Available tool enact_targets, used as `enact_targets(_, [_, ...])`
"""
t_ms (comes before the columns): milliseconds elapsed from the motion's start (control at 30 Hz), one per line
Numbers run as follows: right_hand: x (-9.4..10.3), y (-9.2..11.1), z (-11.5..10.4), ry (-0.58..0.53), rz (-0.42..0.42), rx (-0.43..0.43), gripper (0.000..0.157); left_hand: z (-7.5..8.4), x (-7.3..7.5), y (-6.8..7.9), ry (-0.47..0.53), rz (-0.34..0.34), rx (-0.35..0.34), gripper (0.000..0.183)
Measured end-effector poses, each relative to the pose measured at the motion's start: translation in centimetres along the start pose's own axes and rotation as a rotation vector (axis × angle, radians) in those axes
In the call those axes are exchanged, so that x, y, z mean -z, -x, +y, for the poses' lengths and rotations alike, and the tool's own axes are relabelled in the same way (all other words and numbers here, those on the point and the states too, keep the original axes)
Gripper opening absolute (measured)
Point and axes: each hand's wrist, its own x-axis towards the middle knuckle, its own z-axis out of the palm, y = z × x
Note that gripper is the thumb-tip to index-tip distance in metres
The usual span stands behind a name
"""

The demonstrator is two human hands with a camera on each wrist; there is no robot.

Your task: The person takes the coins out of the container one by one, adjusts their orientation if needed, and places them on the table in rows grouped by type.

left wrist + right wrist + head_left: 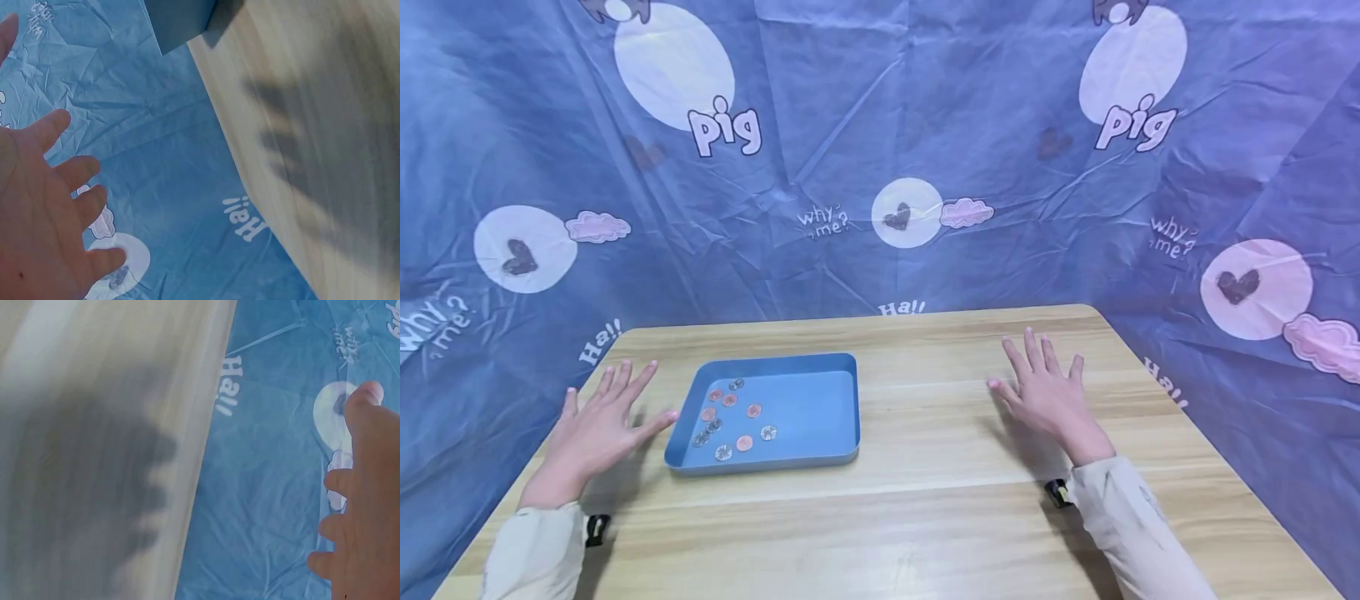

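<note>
A shallow blue tray (820, 408) sits left of centre on the wooden table. Several coins, some copper-coloured (744, 443) and some silver-coloured (723, 452), lie scattered in its left half. Just left of the tray, my left hand (597, 433) is held over the table with fingers spread, the thumb close to the tray's left wall; whether they touch I cannot tell. My right hand (1048, 396) hovers palm down well to the right of the tray, its fingers spread and holding nothing. In the left wrist view, a corner of the tray (181, 22) shows at the top.
The wooden table (925, 517) has its far edge against a blue printed cloth (835, 275), which hangs behind and along both sides. Dark wrist straps (597, 531) show at the sleeve cuffs. Both hands cast shadows on the tabletop.
</note>
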Motion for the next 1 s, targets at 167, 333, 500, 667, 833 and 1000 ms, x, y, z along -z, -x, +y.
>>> enact_targets(167, [0.4,-1.1,-1.6,0.016,-0.001,0.042,0.077,0.1,-0.1,-0.2,0.067,-0.05,0.008,0.087])
enact_targets(333, [1.0,-2.2,-3.8,0.016,0.018,0.096,0.078,-0.1,0.0,-0.3,0.139,-0.071,0.011,0.087])
enact_targets(500, [1.7,-3.3,-6.3,0.002,0.013,0.156,0.079,-0.8,-0.4,-0.4,0.269,-0.114,0.015,0.089])
enact_targets(667, [1.7,-4.3,-8.8,-0.012,0.001,0.216,0.082,-1.6,-1.1,-0.4,0.461,-0.19,0.032,0.09])
enact_targets(833, [1.1,-5.1,-11.4,-0.018,0.005,0.291,0.083,-2.1,-1.7,-0.5,0.517,-0.234,0.078,0.094])
enact_targets(1000, [0.3,-5.7,-13.8,-0.043,0.0,0.371,0.083,-2.6,-2.3,-0.5,0.499,-0.231,0.101,0.099])
